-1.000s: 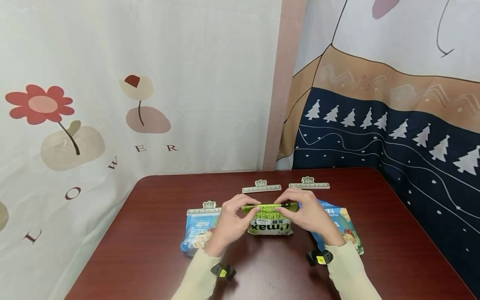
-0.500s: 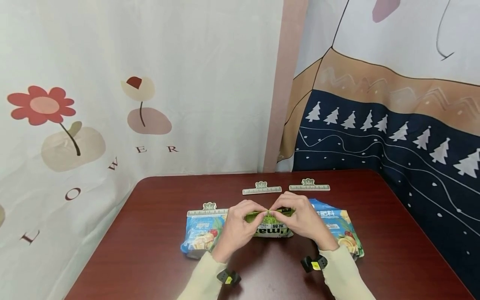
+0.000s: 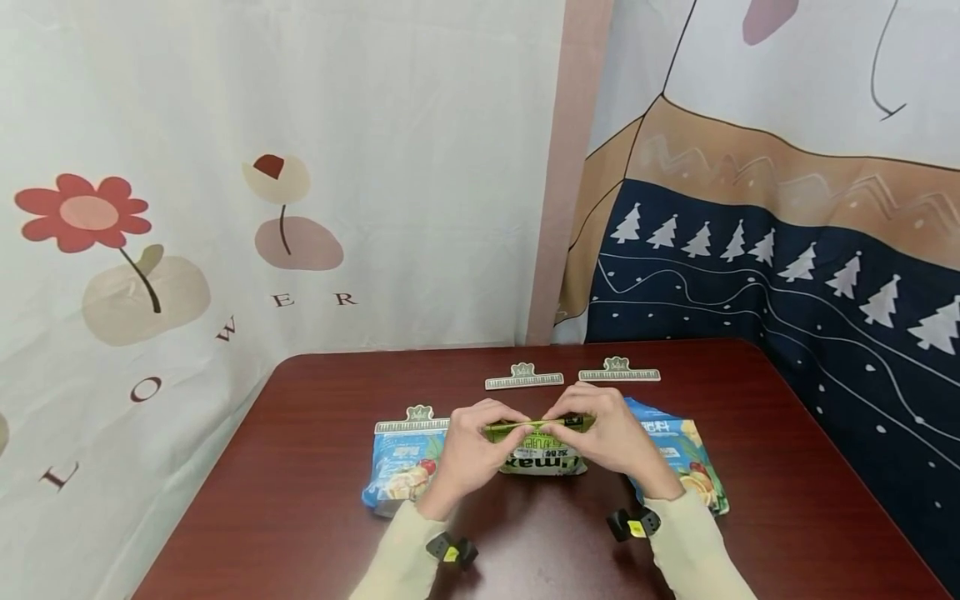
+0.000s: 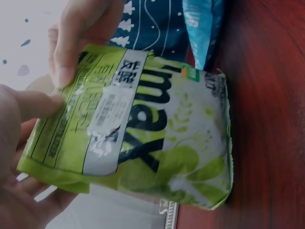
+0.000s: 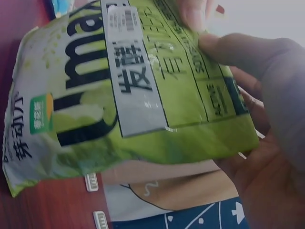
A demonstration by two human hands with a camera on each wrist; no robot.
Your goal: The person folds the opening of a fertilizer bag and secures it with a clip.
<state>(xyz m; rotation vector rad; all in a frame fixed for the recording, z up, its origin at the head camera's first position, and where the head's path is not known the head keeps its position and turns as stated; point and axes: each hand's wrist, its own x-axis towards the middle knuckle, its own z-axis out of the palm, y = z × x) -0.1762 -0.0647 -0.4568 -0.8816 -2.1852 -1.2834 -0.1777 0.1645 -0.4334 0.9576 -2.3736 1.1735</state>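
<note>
A green and white fertilizer bag point(image 3: 546, 463) stands on the table between my hands, its print upside down in the head view. My left hand point(image 3: 474, 443) pinches its top edge between thumb and fingers. Close beside it, my right hand point(image 3: 611, 432) pinches the same edge from the right, thumb on the near face. The left wrist view shows the front of the bag point(image 4: 147, 119), with a barcode sticker below the pinched edge. In the right wrist view, the thumb point(image 5: 248, 50) presses near the bag's top.
To the left lies a blue bag point(image 3: 401, 467) with a ruler-patterned clip point(image 3: 414, 425) along its top. Another blue bag point(image 3: 686, 458) lies at the right, partly behind my right hand. Two similar clips, one point(image 3: 523, 382) left and one point(image 3: 618, 374) right, lie near the table's back edge.
My hands came together at the middle of the bag's top edge, then moved slightly apart along it. That edge now sits a little lower than one second ago.
</note>
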